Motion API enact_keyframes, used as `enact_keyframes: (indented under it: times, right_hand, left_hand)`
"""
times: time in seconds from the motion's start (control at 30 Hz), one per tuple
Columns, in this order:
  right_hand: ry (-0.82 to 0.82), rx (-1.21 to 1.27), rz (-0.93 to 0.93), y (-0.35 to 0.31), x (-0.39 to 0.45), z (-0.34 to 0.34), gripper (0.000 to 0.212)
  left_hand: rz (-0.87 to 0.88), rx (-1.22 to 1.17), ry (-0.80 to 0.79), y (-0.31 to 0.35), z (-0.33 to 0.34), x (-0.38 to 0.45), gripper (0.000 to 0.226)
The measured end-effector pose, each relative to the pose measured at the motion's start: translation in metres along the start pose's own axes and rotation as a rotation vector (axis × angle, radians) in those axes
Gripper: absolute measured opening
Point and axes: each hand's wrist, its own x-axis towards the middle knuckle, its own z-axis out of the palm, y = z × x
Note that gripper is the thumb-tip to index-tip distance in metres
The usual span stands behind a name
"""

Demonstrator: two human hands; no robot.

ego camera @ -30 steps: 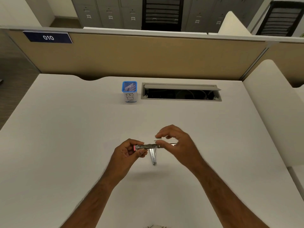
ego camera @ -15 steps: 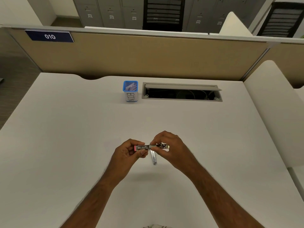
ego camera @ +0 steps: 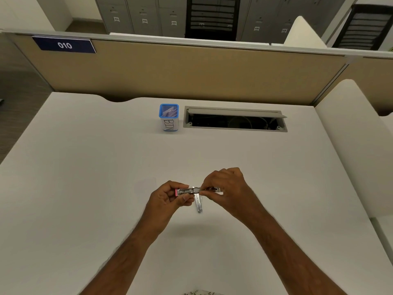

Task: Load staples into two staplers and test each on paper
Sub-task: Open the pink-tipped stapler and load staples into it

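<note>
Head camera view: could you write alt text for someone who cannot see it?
Two bare hands hold a small opened metal stapler with a pink end above a white desk; the left hand grips the pink end, the right hand pinches the other. A blue mesh cup labelled BIN stands behind.

Even, soft overhead light; faint shadow under hands (diffuse); wide-angle bowing at edges; slight softness throughout.

White desk (ego camera: pixel 85 167), blue bin (ego camera: pixel 169 117) on it
</note>
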Motion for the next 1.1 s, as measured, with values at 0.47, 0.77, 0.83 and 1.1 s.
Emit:
enact_keyframes:
  times: [0.47,0.77,0.83,1.1]
  right_hand:
    - [-0.038,-0.337,-0.139,-0.015,0.008,-0.009,0.008]
    - [0.007,-0.202,-0.155,-0.026,0.006,0.003,0.024]
    - [0.000,-0.166,-0.140,-0.029,0.008,0.002,0.027]
    - [0.012,-0.011,-0.008,-0.029,0.005,-0.017,0.025]
  left_hand:
    - [0.000,-0.037,0.022,-0.002,0.001,0.004,0.018]
    - [0.022,-0.012,0.020,0.000,0.002,0.004,0.019]
    - [0.025,0.002,0.022,0.000,0.002,0.004,0.019]
    - [0.021,-0.062,0.035,0.003,0.000,0.004,0.020]
